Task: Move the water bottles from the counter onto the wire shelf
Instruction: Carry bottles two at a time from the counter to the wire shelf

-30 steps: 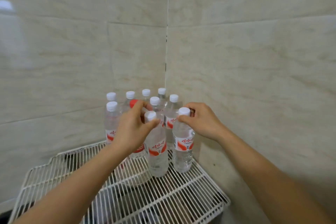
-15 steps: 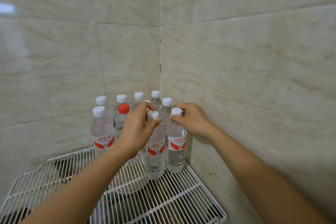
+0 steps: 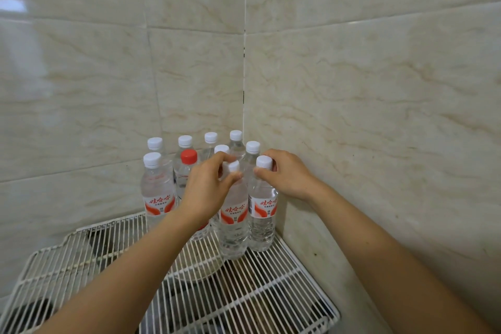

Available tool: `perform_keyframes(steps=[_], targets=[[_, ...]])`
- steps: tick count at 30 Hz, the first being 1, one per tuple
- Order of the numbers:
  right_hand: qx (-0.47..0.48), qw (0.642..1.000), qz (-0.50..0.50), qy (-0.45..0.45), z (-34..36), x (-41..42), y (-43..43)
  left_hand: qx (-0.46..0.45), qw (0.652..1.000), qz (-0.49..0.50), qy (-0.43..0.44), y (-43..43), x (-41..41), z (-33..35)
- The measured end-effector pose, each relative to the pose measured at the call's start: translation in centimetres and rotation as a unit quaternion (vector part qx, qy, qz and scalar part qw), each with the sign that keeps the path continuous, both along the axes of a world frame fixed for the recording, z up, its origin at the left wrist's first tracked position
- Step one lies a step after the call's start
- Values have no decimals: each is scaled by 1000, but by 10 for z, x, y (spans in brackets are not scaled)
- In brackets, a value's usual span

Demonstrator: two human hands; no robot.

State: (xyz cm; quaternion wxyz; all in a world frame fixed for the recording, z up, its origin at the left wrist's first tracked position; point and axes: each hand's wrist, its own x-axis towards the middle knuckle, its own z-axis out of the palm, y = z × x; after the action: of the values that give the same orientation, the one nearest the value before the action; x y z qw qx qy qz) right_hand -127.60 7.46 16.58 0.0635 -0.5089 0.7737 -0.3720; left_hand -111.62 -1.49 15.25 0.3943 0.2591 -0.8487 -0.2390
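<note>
Several clear water bottles with red-and-white labels stand upright on the white wire shelf (image 3: pixel 265 287) in the tiled corner. My left hand (image 3: pixel 207 187) pinches the white-capped neck of the front middle bottle (image 3: pixel 233 221). My right hand (image 3: pixel 288 173) grips the neck of the front right bottle (image 3: pixel 262 218), next to the right wall. Both bottles rest on the wires. Behind my left hand stands a red-capped bottle (image 3: pixel 189 157), its body largely hidden. A white-capped bottle (image 3: pixel 156 192) stands at the front left of the group.
Tiled walls close the shelf at the back and on the right. The shelf's left and front wires carry no bottles. A pale round dish (image 3: pixel 199 266) and dark shapes show through the wires beneath. The shelf's front right corner (image 3: pixel 334 316) is near the lower edge.
The view has shifted, so the bottles sit further left and lower in frame. Both hands stay on the necks of the same two front bottles, which stand on the shelf.
</note>
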Motion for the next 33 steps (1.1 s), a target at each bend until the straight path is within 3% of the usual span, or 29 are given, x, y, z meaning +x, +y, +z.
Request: perform_keyframes(steps=[8,27,33], targets=[[-10,1000,9,24,-2,2,4,13,1000,-14,1,4,0,-7],[-149,976,-133,85,-40,43,20,19,1000,2,-15,16,34,-45],[-182,979,-40,79,-38,95,12,28,998,52,-34,16,81,-54]])
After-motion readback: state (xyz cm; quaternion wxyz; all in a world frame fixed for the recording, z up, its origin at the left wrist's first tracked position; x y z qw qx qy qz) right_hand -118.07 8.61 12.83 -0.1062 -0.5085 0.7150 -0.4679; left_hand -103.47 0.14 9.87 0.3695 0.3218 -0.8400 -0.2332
